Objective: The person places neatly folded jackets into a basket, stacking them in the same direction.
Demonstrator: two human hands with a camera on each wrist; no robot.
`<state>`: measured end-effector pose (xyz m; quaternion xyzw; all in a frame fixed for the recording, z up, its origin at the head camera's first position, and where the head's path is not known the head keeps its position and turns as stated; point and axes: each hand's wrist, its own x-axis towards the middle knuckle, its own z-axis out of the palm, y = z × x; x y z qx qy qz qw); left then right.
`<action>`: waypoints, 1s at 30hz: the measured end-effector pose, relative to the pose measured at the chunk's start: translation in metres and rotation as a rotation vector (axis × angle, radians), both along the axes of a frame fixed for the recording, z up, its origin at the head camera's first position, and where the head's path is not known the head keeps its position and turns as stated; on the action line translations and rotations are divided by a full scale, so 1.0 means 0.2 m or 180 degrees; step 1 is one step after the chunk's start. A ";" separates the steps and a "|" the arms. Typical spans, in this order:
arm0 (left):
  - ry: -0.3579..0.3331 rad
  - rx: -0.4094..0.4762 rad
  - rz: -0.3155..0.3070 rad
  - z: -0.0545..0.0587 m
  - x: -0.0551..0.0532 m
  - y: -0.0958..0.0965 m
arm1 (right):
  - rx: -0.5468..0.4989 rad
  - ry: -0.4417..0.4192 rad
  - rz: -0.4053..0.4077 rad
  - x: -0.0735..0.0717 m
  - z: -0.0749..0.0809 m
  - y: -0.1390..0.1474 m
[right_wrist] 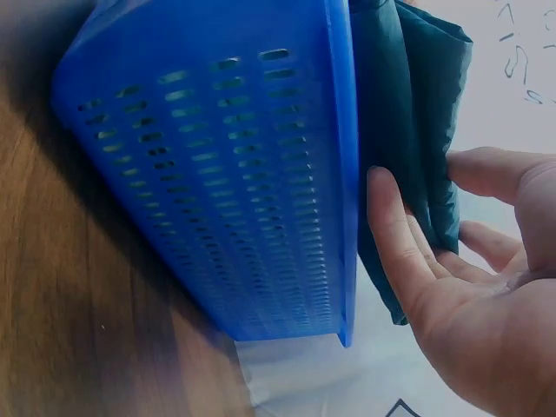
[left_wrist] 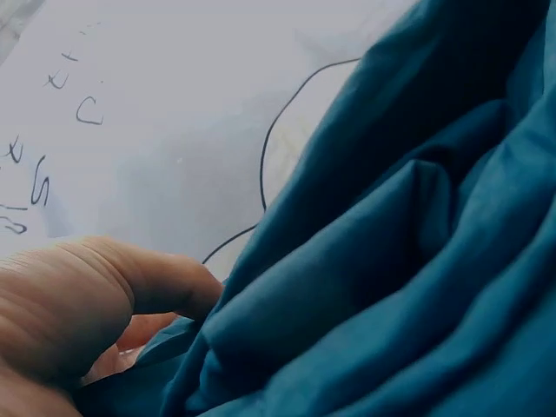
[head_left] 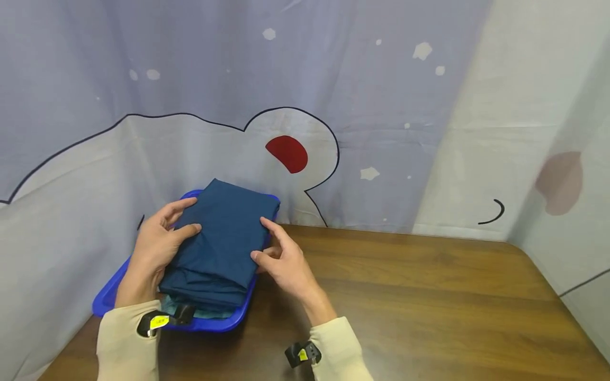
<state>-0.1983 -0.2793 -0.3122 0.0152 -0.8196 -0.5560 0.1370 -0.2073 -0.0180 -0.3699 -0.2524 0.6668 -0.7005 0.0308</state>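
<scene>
A folded dark blue cloth (head_left: 221,227) lies over a blue plastic basket (head_left: 224,324), at its top. My left hand (head_left: 154,246) grips the cloth's left side, thumb on the upper face. In the left wrist view, the left hand (left_wrist: 95,304) is at the edge of loose teal folds (left_wrist: 365,278). On the opposite side, my right hand (head_left: 286,262) holds the edge. The right wrist view shows the right hand (right_wrist: 469,295) with fingers on both sides of the folded layers (right_wrist: 408,113), just beyond the basket's rim (right_wrist: 343,174). Lighter green fabric (head_left: 209,311) shows beneath the cloth.
The basket stands at the left of a brown wooden table (head_left: 429,296). Its side wall (right_wrist: 208,174) is slotted. A printed curtain (head_left: 381,106) hangs behind the table and along its sides.
</scene>
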 end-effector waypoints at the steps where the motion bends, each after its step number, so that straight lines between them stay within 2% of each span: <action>1: 0.0006 -0.0024 0.0012 0.00 0.00 -0.01 | 0.0018 -0.0009 -0.0007 0.00 0.00 -0.01; 10: -0.0125 -0.0102 0.0149 0.00 0.00 -0.03 | 0.0289 -0.0001 -0.0135 -0.02 -0.01 -0.05; 18: -0.0262 -0.0075 0.0189 -0.02 0.00 -0.06 | 0.0712 0.0133 -0.0333 -0.04 -0.02 -0.08; 30: -0.0294 -0.0048 0.0291 -0.05 -0.02 -0.12 | 0.1114 0.0346 -0.0567 -0.04 -0.04 -0.15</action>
